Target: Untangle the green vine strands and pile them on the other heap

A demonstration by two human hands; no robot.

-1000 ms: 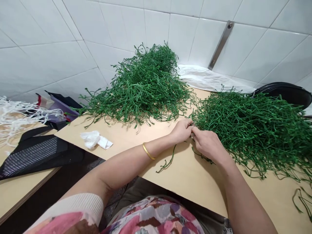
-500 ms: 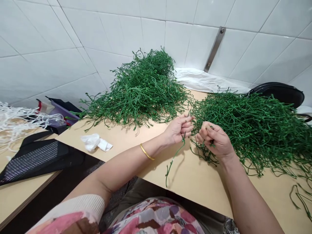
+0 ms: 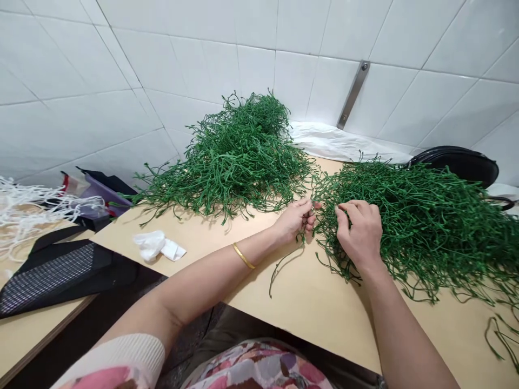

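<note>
- We hold a green strand [image 3: 277, 268] in our left hand [image 3: 295, 220], the fingers curled inward and the thumb closed near the forefinger; our right hand [image 3: 360, 229] has thumb and forefinger tips close together, yet we cannot tell whether anything sits between them.
- Largest of all, our pale table [image 3: 308, 313] reaches to the tiled wall, perhaps chosen so the wall can back what we pile on it.
- Two heaps of green strands come next: the right heap [image 3: 425, 227] spreads under and beyond our right hand, seemingly within easy reach, while the left heap [image 3: 243, 156] rises behind our left hand, probably set apart to keep the two from mixing.
- Our forearms come in from both sides and converge, left wrist low over the tabletop, right hand arched with its back up, so both hands face each other at the gap between heaps.
- A crumpled white tissue [image 3: 158, 246] lies left of our left forearm, apart from the greenery.
- Smallest, the held strand's tail droops from our left fist toward the table's near edge, likely left loose because only its upper part needs gripping.
</note>
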